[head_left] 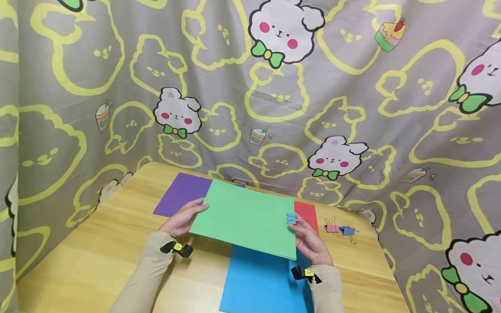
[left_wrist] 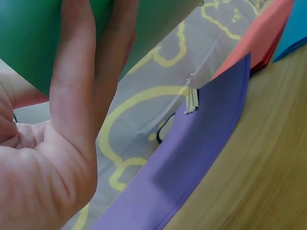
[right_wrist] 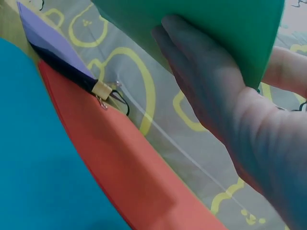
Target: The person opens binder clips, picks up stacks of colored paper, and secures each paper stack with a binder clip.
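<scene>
A stack of green paper (head_left: 244, 217) is held up, tilted, over the table. My left hand (head_left: 183, 219) grips its left edge, with the fingers spread along the underside in the left wrist view. At the opposite edge my right hand (head_left: 311, 243) holds the stack between thumb and fingers, close by a light-blue binder clip (head_left: 291, 218) clamped on that edge. Under and in front of the green stack lies blue paper (head_left: 262, 278). Purple paper (head_left: 182, 193) shows behind the left hand, and red paper (head_left: 307, 213) behind the right.
To the right on the wooden table (head_left: 364, 269) lie a pink binder clip (head_left: 332, 228) and a dark-blue binder clip (head_left: 346, 230). A yellow binder clip (right_wrist: 101, 89) sits at the paper's back edge in the right wrist view. A patterned curtain (head_left: 227, 100) hangs around the table.
</scene>
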`<state>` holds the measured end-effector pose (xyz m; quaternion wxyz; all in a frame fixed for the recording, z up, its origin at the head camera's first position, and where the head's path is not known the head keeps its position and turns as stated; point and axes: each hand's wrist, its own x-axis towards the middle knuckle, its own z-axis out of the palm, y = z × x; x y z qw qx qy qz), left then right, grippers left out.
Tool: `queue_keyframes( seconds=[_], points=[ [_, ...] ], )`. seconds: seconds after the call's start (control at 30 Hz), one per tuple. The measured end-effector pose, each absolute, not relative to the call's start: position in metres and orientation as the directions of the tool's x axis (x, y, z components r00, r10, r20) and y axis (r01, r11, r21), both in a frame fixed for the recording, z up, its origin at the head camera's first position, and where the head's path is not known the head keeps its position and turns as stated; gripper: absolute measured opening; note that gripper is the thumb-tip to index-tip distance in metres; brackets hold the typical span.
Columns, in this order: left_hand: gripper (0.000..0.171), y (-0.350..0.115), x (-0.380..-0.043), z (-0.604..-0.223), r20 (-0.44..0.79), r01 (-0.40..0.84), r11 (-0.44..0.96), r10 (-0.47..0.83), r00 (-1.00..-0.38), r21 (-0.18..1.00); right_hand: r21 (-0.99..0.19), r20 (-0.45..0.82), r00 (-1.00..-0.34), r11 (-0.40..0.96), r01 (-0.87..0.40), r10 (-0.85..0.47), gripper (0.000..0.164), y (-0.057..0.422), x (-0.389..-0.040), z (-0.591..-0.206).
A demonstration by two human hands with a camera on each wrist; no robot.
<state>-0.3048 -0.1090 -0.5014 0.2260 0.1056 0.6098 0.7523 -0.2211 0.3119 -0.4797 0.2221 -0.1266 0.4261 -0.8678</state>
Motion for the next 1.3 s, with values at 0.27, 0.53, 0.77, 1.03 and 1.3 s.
queue_keyframes(
  seconds=[0.27, 0.53, 0.77, 1.03, 1.3],
  points=[
    [0.078, -0.134, -0.295, -0.504, -0.126, -0.189, -0.106, 0.435, -0.892, 0.976, -0.848, -0.101, -0.908, -0.442, 0.292, -0.406, 0.068, 0.291, -0.219, -0.475],
    [0.081, -0.178, -0.283, -0.495, -0.133, -0.149, -0.010, 0.391, -0.911, 0.989, -0.921, -0.118, -0.865, -0.273, 0.280, -0.488, 0.065, 0.264, -0.221, -0.457],
    [0.079, -0.217, -0.268, -0.485, -0.144, -0.132, 0.057, 0.380, -0.914, 0.990, -0.907, -0.162, -0.799, -0.232, 0.352, -0.578, 0.064, 0.235, -0.220, -0.454],
    [0.081, -0.254, -0.246, -0.483, -0.181, -0.148, 0.119, 0.361, -0.915, 0.982, -0.917, -0.259, -0.763, -0.097, 0.387, -0.592, 0.071, 0.205, -0.216, -0.466],
    [0.083, -0.290, -0.226, -0.495, -0.239, -0.189, 0.168, 0.367, -0.899, 0.968, -0.907, -0.337, -0.716, 0.005, 0.422, -0.611, 0.080, 0.173, -0.214, -0.478]
  ],
)
